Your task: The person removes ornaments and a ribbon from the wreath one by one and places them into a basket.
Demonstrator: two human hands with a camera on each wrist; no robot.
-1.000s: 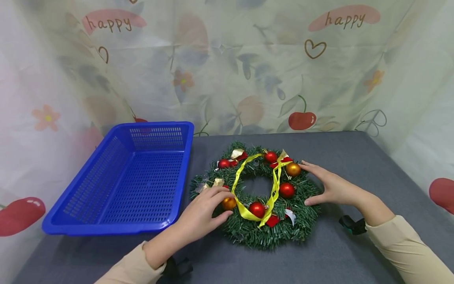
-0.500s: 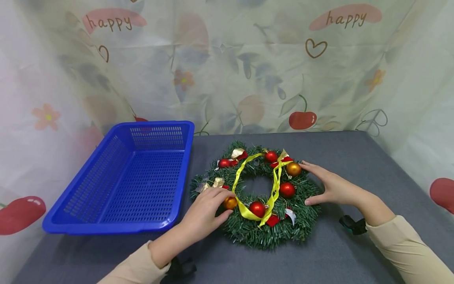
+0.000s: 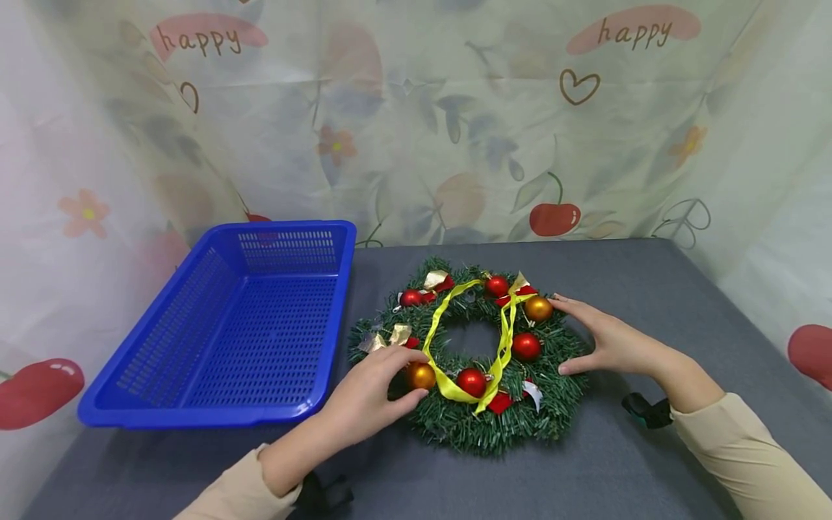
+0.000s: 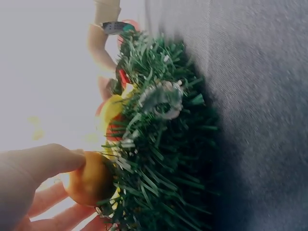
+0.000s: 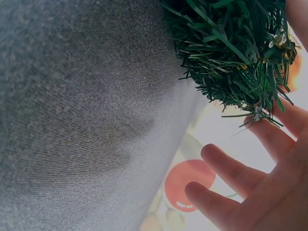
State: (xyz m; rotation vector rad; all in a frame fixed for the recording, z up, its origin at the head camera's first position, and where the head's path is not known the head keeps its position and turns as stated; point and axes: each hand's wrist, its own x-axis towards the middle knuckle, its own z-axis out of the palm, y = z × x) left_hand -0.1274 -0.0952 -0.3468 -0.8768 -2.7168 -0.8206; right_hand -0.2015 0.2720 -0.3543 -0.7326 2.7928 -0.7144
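Observation:
A green Christmas wreath [image 3: 507, 426] lies on the grey table, trimmed with red baubles [image 3: 526, 347], gold baubles, bows and a yellow ribbon [image 3: 503, 347]. At its near left, my left hand [image 3: 367, 393] holds a gold bauble [image 3: 421, 375] between thumb and fingers. In the left wrist view the thumb lies against this gold bauble [image 4: 90, 179], with fingers behind it. My right hand [image 3: 617, 345] rests at the wreath's right edge, fingers spread and fairly straight, fingertips near another gold bauble [image 3: 538, 309]. The right wrist view shows the fingers [image 5: 236, 175] beside the green needles [image 5: 231, 53].
A blue plastic basket [image 3: 214, 417] with slotted walls stands left of the wreath, its inside bare. Behind the grey table [image 3: 624, 282] hangs a printed curtain [image 3: 403, 130] with cherries and flowers; it also runs along both sides.
The left hand has shifted slightly, and the gold bauble at it has moved a little right, then back toward the near side. The right hand and the rest of the wreath stay put.

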